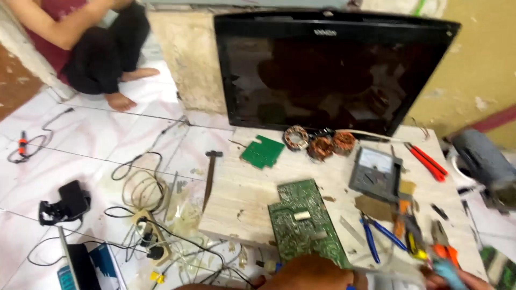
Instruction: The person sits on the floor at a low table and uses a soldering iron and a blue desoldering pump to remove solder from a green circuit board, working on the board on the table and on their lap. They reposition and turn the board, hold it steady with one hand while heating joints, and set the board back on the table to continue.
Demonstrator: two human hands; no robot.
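both hands sit at the very bottom edge of the view and are mostly cut off. left hand [309, 275] shows only as a rounded back of knuckles, resting against or just over the near end of the large green circuit board [303, 223]; whether its fingers are closed on the board cannot be told. right hand [467, 279] is blurred at the lower right corner, close to the orange-handled pliers [443, 244]; its grip cannot be told either.

large green circuit board lies flat on the pale wooden work board [242, 198], tilted so its long side runs toward the person, its near end overhanging the front edge. to handle it well, it seems wise to steady it by the edges, keep fingers off the soldered parts, and slide it fully onto the wood so it does not tip.

just right of it lie blue-handled pliers [376, 233], and beyond them a grey analog multimeter [376, 172]. a red-handled cutter [427, 160] lies farther right. behind, a smaller green board [262, 151] and copper wire coils [321, 144] sit near the foot of a black flat screen [333, 70] leaning on the wall. a hammer [209, 177] rests at the left edge of the wood.

on the tiled floor to the left are a power strip [150, 233] with tangled cables. another person [91, 43] crouches at upper left, well apart.
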